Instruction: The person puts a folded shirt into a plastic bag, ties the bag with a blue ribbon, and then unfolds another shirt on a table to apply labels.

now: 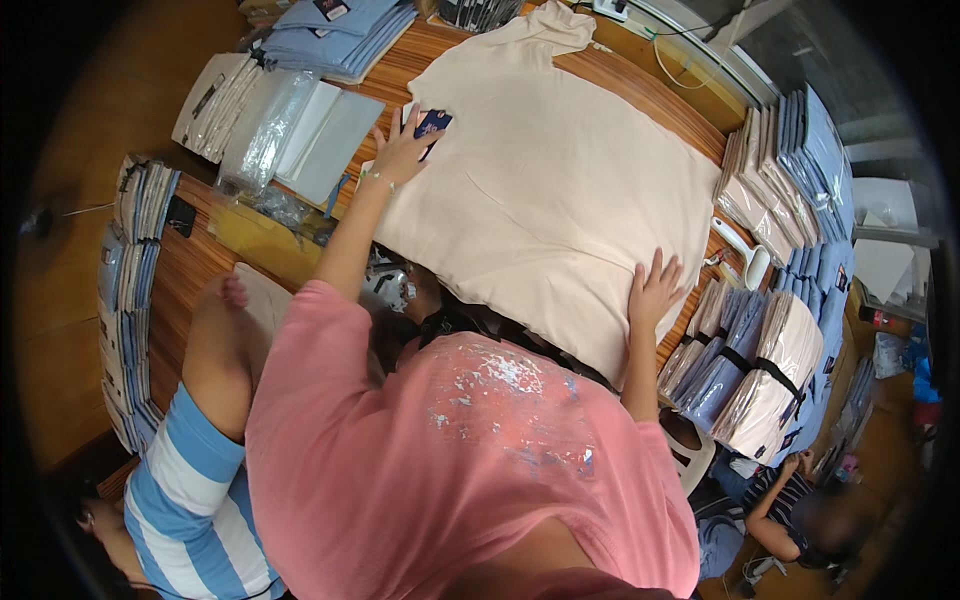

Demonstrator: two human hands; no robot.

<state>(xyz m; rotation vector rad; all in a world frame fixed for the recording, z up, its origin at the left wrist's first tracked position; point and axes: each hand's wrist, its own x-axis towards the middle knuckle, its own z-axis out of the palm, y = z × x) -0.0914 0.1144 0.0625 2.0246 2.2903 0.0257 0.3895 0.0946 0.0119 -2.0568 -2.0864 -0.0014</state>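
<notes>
A cream knit garment [540, 190] lies spread over the wooden table, one sleeve [560, 30] pointing to the far side. Its near edge hangs toward my body. My left hand [400, 157] rests on the garment's left edge with fingers apart, touching or beside a dark blue tag [432, 128]; the fingers partly hide the tag. On the right, my right hand [655, 290] lies flat on the cloth with its fingers spread. A white lint roller [742, 252] sits just past the garment's right edge, beyond that hand.
Bagged cream and blue garments [765, 370] are stacked at right, with another pile [790, 165] behind. Blue folded garments [335, 35] and clear bags [265, 130] lie far left. A person in a blue-and-white striped top [200, 480] sits at left; another person [790, 510] is lower right.
</notes>
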